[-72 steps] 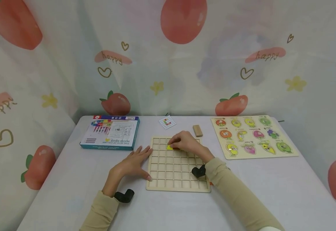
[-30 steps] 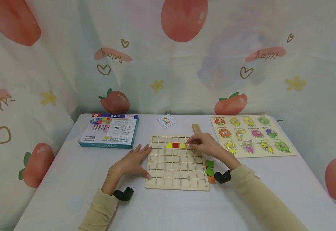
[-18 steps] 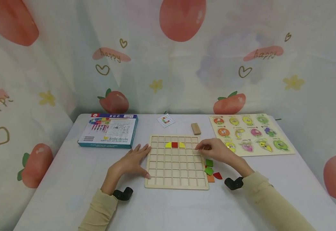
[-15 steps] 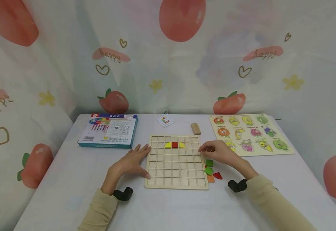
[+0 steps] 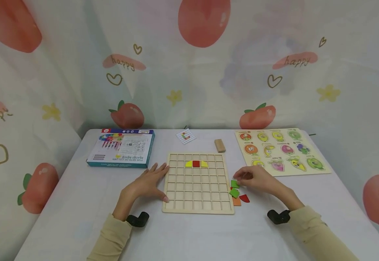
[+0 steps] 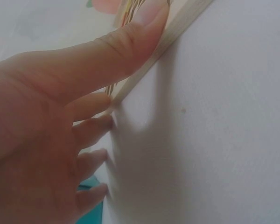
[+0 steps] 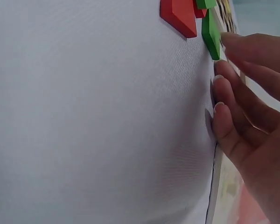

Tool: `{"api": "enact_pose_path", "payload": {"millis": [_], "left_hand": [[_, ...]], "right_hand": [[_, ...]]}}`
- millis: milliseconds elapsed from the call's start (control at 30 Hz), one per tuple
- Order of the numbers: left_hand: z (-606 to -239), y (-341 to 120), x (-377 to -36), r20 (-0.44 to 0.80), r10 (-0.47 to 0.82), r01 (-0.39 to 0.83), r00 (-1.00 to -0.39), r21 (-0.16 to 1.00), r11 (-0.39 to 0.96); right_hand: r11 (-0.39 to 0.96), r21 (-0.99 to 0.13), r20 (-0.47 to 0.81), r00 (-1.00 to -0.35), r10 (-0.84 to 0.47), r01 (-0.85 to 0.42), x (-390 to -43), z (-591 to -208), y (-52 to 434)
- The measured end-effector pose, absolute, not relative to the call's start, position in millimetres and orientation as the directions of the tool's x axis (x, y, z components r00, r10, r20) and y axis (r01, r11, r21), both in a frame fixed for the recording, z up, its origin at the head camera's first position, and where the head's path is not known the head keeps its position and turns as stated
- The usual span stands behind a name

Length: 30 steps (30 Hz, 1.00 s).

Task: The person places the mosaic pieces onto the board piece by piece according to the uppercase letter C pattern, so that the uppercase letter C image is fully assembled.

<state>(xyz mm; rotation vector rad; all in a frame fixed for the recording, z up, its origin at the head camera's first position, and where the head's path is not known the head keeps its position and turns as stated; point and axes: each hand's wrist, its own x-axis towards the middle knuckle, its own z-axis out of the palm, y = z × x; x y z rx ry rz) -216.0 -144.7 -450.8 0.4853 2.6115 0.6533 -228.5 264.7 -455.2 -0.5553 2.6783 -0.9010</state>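
At the right edge of the grid board (image 5: 197, 183), a small cluster of loose tiles lies on the tabletop (image 5: 78, 195): two green tiles (image 5: 234, 188), an orange one (image 5: 237, 202) and a red quarter-round (image 5: 244, 198). The right hand (image 5: 259, 180) hovers just over the upper green tile, fingers (image 7: 233, 93) loosely extended and fingertips touching or almost touching it; the hand grasps nothing. From the wrist view the green tile (image 7: 210, 35) stands just ahead of the fingertips, with the red piece (image 7: 178, 16) beyond it.

On the board, three tiles sit in the second row: yellow (image 5: 188, 164), red (image 5: 196, 164), yellow (image 5: 204, 164). All the other cells look bare.

The left hand (image 5: 147, 185) lies flat and relaxed against the board's left edge, its thumb (image 6: 126, 44) pressed along the wooden rim, steadying it.

To lift one tile cleanly, I would judge a pinch by thumb and forefinger on opposite edges best, raising it straight up so the neighbouring tiles are not nudged.

Farther off lie a box (image 5: 121, 148), a pattern card (image 5: 186, 136), a wood block (image 5: 220, 145) and a fruit puzzle (image 5: 280, 150).
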Motion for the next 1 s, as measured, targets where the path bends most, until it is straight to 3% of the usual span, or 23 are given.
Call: {"api": "enact_pose_path", "payload": {"millis": [333,633,1000], "left_hand": [[-451.1,-146.4,-216.9,-0.289,0.422,0.233,-0.859,0.512,0.826],[-451.5,-147.1,-216.3,-0.297,0.422,0.221,-0.857,0.529,0.820],[-451.2,-146.6,-215.8,-0.284,0.435,0.238,-0.854,0.530,0.814]], "right_hand": [[0.730,-0.611,-0.145,-0.863,-0.483,-0.306,-224.5,-448.8,261.0],[0.755,-0.590,-0.151,-0.879,-0.452,-0.287,-227.3,-450.9,256.1],[0.714,-0.646,-0.123,-0.885,-0.449,-0.272,-229.4,-451.0,256.3]]}}
